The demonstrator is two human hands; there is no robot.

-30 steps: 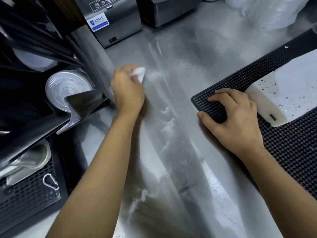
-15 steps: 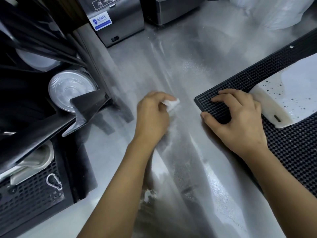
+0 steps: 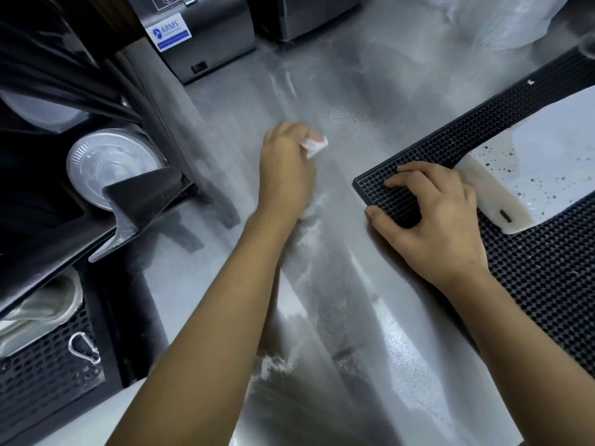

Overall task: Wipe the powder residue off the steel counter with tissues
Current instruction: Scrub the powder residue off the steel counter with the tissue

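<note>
**A:** Starting far left: a stack of clear lids [image 3: 109,165] lies on its side in the black rack [image 3: 145,204], and a carabiner [image 3: 84,347] hangs on the perforated panel below.

**B:** At the back stands the steel machine [image 3: 206,37] with the blue ARMS label.

**A:** Now the left hand [image 3: 285,169]. Its fingers are curled round a wadded white tissue [image 3: 314,145], which is pressed down on the steel counter [image 3: 370,101] at mid-surface.

**B:** The powder residue [image 3: 310,233] shows as white clumps right beside that wrist, with more down by the forearm (and a fine dusting beyond the tissue too).

**A:** Over to the right hand [image 3: 431,217]: bent fingertips sit on top of the black mat [image 3: 547,268] at its corner. The thumb is against the near edge, so it's holding that corner.

**B:** Furthest right, a white speckled board [image 3: 553,156] lies on the mat, just beside the knuckles.
</note>
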